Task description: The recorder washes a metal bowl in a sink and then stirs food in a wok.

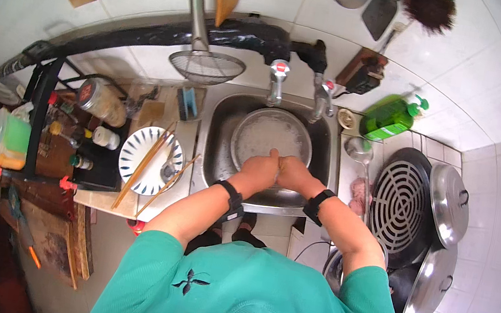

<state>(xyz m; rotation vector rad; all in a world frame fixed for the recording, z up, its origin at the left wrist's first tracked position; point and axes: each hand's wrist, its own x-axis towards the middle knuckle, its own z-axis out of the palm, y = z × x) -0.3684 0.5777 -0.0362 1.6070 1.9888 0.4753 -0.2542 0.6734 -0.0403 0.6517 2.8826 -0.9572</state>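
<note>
My left hand [259, 171] and my right hand [294, 173] meet over the front part of a round metal basin [274, 133]. Cloudy liquid fills the basin, which stands in a stainless steel sink [221, 127]. The fingers of both hands are curled in against each other; whether something small lies between them cannot be told. Each wrist wears a black band. Behind the basin, a metal tap [277, 82] reaches over the sink, with a second tap [320, 101] to its right.
Left of the sink are a patterned plate [131, 150] with chopsticks and a spoon, and a blue sponge [188, 103]. To the right stand a green pump bottle [386, 121], a ladle [359, 149], a black pan [384, 178] and metal lids [445, 202]. A mesh strainer [206, 67] hangs behind.
</note>
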